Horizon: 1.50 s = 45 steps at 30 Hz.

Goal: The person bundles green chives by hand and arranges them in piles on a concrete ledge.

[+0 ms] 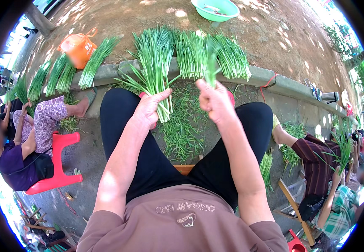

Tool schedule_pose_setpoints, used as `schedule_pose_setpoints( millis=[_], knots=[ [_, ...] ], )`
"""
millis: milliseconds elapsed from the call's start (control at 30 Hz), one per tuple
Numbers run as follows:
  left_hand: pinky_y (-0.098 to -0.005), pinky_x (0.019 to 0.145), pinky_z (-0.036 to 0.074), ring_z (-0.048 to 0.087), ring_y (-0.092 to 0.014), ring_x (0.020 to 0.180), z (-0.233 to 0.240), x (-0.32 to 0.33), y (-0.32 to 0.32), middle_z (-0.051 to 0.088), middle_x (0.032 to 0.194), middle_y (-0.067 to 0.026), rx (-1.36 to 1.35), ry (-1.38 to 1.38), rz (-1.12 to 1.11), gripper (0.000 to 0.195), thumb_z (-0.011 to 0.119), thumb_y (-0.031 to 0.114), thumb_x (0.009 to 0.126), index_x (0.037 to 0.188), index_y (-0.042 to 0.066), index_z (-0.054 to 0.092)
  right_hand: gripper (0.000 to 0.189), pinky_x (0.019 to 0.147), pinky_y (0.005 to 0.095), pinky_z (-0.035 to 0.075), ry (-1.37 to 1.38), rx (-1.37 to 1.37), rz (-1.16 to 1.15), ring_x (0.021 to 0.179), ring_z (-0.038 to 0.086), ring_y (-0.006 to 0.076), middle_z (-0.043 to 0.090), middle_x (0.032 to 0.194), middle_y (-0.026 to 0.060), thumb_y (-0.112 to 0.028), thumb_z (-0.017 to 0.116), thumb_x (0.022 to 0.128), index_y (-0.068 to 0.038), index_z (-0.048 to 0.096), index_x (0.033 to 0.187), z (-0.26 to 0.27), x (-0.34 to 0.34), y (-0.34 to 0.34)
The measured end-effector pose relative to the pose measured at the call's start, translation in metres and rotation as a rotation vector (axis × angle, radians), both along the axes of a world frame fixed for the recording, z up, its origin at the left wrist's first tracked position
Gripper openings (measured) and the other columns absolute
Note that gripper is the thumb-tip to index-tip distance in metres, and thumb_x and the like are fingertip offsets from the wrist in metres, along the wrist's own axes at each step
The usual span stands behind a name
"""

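My left hand [148, 108] grips a loose bunch of green chives [153, 78], their pale cut ends hanging below my thumb and the leaves fanning up and left. Level with it, my right hand [215, 100] is closed around a smaller tuft of chives [211, 71], which is blurred by motion. Behind both hands, thick piles of chives [193, 60] lie across the concrete curb [259, 74]. Scattered over the ground between my knees are short chive trimmings [183, 129].
An orange plastic bag [78, 48] and more bundles [97, 64] sit along the curb at left. A green basin [216, 11] stands on bare soil. People sit close on both sides, one on a red stool [64, 157]. A metal flask [329, 97] lies at right.
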State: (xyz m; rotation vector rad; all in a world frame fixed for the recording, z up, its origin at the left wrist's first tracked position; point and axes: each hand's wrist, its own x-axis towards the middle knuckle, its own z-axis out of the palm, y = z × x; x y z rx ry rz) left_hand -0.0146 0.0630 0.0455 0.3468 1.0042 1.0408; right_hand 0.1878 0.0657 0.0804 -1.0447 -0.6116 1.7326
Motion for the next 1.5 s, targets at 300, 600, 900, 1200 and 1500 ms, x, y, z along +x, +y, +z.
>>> schedule_pose_setpoints(
  millis=[300,600,900,1200,1500],
  knots=[
    [-0.0304,0.072,0.051,0.061,-0.018,0.08,0.007,0.011,-0.003,0.063,0.094,-0.0074,0.055,-0.094,-0.092,0.029,0.068,0.004,0.079,0.107,0.003,0.057,0.033,0.038,0.0191,0.027,-0.284,0.347,0.143,0.047,0.039,0.0019,0.053,0.072,-0.0038,-0.016,0.072,0.078,-0.003,0.056,0.104,-0.05,-0.044,-0.006],
    [-0.0315,0.061,0.052,0.059,-0.015,0.07,-0.012,-0.007,0.006,0.059,0.081,-0.0018,0.036,-0.064,0.135,0.026,0.067,0.005,0.081,0.105,0.009,0.056,0.011,0.046,0.024,0.044,0.052,-0.096,-0.357,0.057,0.053,0.0122,0.051,0.073,0.0044,-0.005,0.051,0.083,-0.003,0.051,0.094,0.005,0.01,0.012],
    [-0.0305,0.055,0.051,0.058,-0.016,0.064,-0.002,0.004,0.002,0.059,0.077,-0.0025,-0.017,-0.015,0.102,0.022,0.069,0.008,0.08,0.099,0.009,0.058,0.019,0.032,0.018,0.023,-0.008,0.045,-0.044,0.04,0.036,0.004,0.053,0.071,0.0007,-0.012,0.068,0.08,-0.008,0.051,0.085,-0.01,-0.004,0.002],
    [-0.0308,0.059,0.052,0.06,-0.017,0.065,0.0,0.01,-0.002,0.06,0.076,-0.0054,-0.002,-0.083,-0.026,0.031,0.068,0.01,0.08,0.109,0.005,0.057,0.022,0.038,0.0194,0.029,-0.349,0.253,0.185,0.046,0.038,0.0025,0.051,0.071,-0.0032,-0.016,0.067,0.08,-0.003,0.056,0.095,-0.029,-0.033,-0.005],
    [-0.0349,0.065,0.054,0.06,-0.014,0.072,-0.003,0.003,0.001,0.058,0.079,-0.0012,-0.069,-0.167,0.095,0.028,0.068,0.011,0.081,0.107,0.013,0.059,0.012,0.041,0.0233,0.036,0.037,0.15,-0.06,0.048,0.048,0.0098,0.058,0.074,0.0037,-0.006,0.055,0.084,-0.005,0.054,0.096,-0.013,-0.01,0.004]
  ],
)
